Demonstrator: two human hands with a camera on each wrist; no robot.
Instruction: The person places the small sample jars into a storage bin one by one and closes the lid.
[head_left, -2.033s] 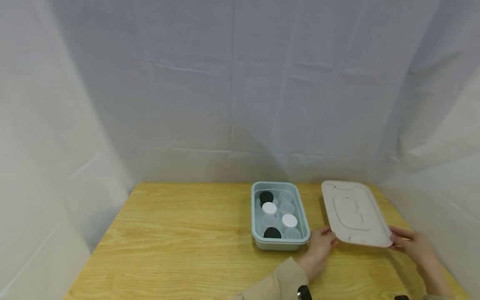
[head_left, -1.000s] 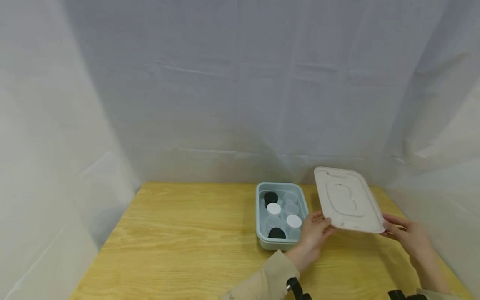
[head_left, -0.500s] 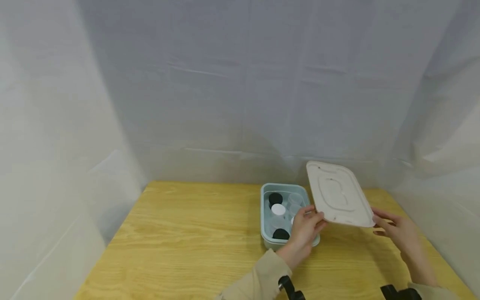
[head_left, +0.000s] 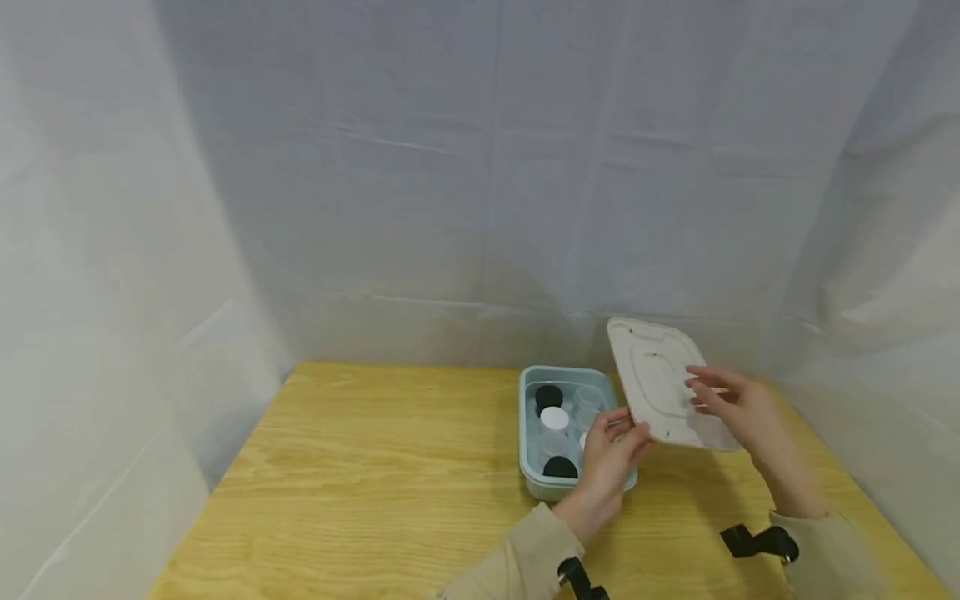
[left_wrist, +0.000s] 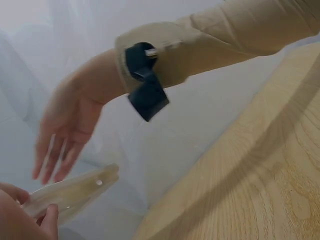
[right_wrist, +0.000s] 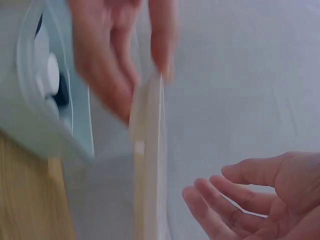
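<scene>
Wooden bench (head_left: 375,483) under everything, and toward its right side sits the pale blue box (head_left: 528,467), open on top. Above and to the right of it the cream lid (head_left: 656,383) is up in the air, tilted steeply with its far edge raised, its near-left corner hanging over the box's right rim and the rest well off to the right. The left hand (head_left: 611,462) has that near-left corner: its grip is closed on the lid's edge, thumb on top, fingers curled beneath, as the left wrist view also shows with fingers (left_wrist: 50,220) pinching the edge. The right hand (head_left: 738,408) is spread flat, fingers straight; in the right wrist view it looks apart from the lid, though the head view cannot settle whether its fingertips brush the surface. It holds nothing. Inside the box stand small jars: two with black caps (head_left: 550,395), white caps (head_left: 554,417) between them, and clear ones beside those. My read: the jars are all in, the lid is off the bench, and what remains looks like levelling it over the box, lining up the rims and pressing it down; the box is not yet covered.
</scene>
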